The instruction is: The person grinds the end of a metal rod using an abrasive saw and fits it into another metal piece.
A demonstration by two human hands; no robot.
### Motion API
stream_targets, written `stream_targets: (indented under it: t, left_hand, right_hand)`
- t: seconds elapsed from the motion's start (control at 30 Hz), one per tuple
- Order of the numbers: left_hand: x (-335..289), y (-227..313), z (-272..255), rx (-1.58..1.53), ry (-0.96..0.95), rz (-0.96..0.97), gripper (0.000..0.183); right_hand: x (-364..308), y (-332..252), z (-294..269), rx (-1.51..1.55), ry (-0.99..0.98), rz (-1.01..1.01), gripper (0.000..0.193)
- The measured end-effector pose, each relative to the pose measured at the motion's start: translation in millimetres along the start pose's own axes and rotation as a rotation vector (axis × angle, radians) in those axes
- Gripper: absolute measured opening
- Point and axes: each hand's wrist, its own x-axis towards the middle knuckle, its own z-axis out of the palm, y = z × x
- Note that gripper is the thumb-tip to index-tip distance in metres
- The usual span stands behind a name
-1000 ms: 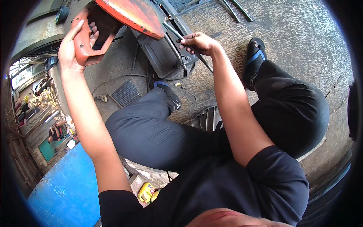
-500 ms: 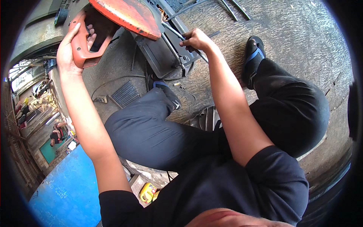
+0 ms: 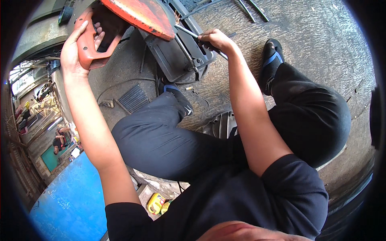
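Observation:
My left hand (image 3: 76,50) is wrapped around the orange handle (image 3: 86,42) of a cut-off saw at the upper left. The saw's worn orange blade guard (image 3: 140,18) slants across the top; the blade itself is hidden. Below the guard is the saw's dark metal base (image 3: 171,58), with a clamp screw (image 3: 185,52) along it. My right hand (image 3: 213,39) is closed around a thin metal rod (image 3: 187,31), whose far end goes in beside the guard's edge. Small orange sparks (image 3: 177,17) show by that end.
Two dark bars (image 3: 253,10) lie on the worn floor at the top right. A bundle of short rods (image 3: 133,98) and a cable (image 3: 120,84) lie near my left foot. A blue panel (image 3: 68,201) stands at lower left, near a yellow container (image 3: 155,203). Another person (image 3: 59,140) is far left.
My right hand has shifted slightly right and up along with the rod. The saw guard and handle have moved a little; my left hand keeps its grip.

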Motion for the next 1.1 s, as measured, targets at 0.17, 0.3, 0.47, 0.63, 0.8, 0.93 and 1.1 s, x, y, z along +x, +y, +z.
stream_targets:
  t: [0.17,0.3,0.47,0.63,0.8,0.93,1.1]
  left_hand:
    - [0,-1,0,0.016,-0.008,0.013,0.042]
    - [-5,0,4,0.011,-0.001,0.025,0.045]
    - [-4,5,1,0.060,0.032,0.107,0.045]
    - [7,-9,10,0.152,0.040,0.245,0.043]
    - [1,-3,0,0.133,0.071,0.233,0.040]
    - [-5,2,3,0.205,0.062,0.125,0.039]
    - [-1,-3,6,0.223,0.050,0.084,0.041]
  right_hand:
    - [3,5,0,0.013,-0.001,-0.016,0.023]
    - [5,0,-1,-0.093,0.037,-0.095,0.027]
    - [48,-60,-13,-0.786,0.255,-0.213,0.030]
    - [87,-171,-78,-1.355,-0.148,0.091,0.032]
    - [63,-200,-101,-1.540,-0.226,0.065,0.029]
    - [47,-135,-105,-1.336,-0.106,-0.312,0.025]
    - [35,-113,-85,-1.198,-0.179,-0.235,0.031]
